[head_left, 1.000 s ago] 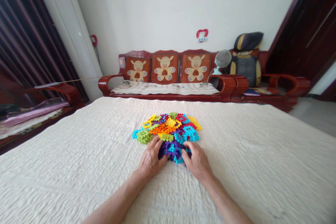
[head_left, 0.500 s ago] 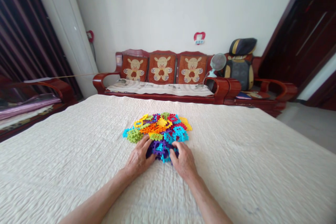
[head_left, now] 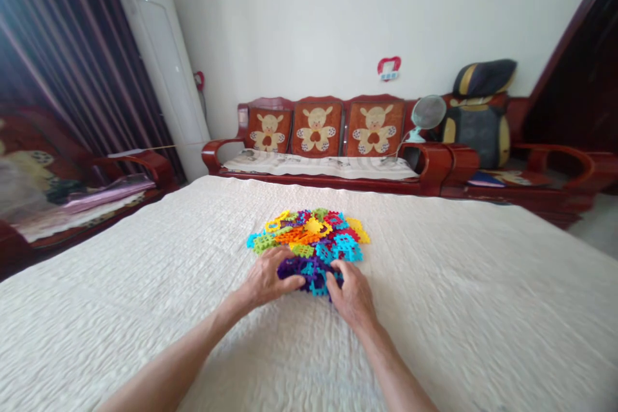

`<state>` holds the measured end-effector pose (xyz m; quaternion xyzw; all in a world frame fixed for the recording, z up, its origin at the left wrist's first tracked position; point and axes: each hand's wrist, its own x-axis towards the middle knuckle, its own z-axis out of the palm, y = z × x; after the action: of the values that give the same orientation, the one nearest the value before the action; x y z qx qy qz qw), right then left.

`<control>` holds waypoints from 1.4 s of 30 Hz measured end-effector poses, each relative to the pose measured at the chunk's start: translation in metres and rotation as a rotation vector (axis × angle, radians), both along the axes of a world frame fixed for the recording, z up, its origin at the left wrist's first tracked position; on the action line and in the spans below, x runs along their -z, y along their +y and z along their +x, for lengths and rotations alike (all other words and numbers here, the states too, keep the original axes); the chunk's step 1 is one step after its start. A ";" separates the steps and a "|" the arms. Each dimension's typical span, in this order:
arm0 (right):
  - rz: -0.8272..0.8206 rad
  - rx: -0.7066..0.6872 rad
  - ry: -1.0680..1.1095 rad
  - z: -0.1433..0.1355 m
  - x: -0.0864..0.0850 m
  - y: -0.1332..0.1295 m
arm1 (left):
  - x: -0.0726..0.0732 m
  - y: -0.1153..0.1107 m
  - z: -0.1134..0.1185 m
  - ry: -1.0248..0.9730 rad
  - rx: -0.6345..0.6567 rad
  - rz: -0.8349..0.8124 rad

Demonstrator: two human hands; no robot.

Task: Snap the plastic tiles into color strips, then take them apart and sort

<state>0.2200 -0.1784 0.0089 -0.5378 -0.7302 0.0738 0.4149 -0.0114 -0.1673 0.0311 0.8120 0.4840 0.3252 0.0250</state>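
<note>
A heap of colourful notched plastic pieces lies on the cream quilted cover (head_left: 168, 257). Purple pieces (head_left: 292, 266) and a blue piece (head_left: 318, 283) form its near side. Orange pieces (head_left: 294, 235), a yellow piece (head_left: 313, 226) and light-blue pieces (head_left: 346, 247) lie behind them. At the heap's near left is my left hand (head_left: 271, 275), thumb and fingers apart around the edge of the purple pieces. My right hand (head_left: 352, 288) touches the near right edge, its fingers spread and bent over the purple and blue pieces. Neither hand lifts a piece.
Beyond the table stands a red wooden sofa (head_left: 309, 184) with bear cushions (head_left: 316, 129). A small fan (head_left: 429, 112) and a massage cushion (head_left: 477, 132) are at the right. Another wooden chair (head_left: 159, 167) is at the left, near dark curtains (head_left: 96, 77).
The view has turned left, so everything sits further right in the picture. My left thumb now reaches further over the purple pieces, and the left hand's fingers have shifted on the heap's edge.
</note>
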 end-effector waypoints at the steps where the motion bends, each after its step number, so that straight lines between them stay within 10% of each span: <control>1: 0.003 -0.003 -0.001 0.000 0.001 0.001 | -0.010 0.009 -0.005 -0.037 -0.020 -0.063; 5: 0.032 -0.005 -0.015 0.001 0.004 0.003 | -0.035 0.066 -0.034 -0.203 -0.291 -0.181; 11: 0.010 0.009 -0.010 0.001 0.006 0.005 | -0.014 0.125 -0.060 -0.264 -0.357 -0.339; 19: -0.027 0.005 0.003 0.000 0.004 0.003 | -0.002 0.113 -0.041 -0.384 -0.107 -0.387; 42: -0.043 0.082 0.125 0.002 -0.001 0.002 | -0.007 0.118 -0.019 -0.839 -0.017 -0.479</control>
<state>0.2224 -0.1769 0.0096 -0.5702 -0.6785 0.1061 0.4509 -0.0304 -0.0494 0.0385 0.5781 0.5001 0.5042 0.4019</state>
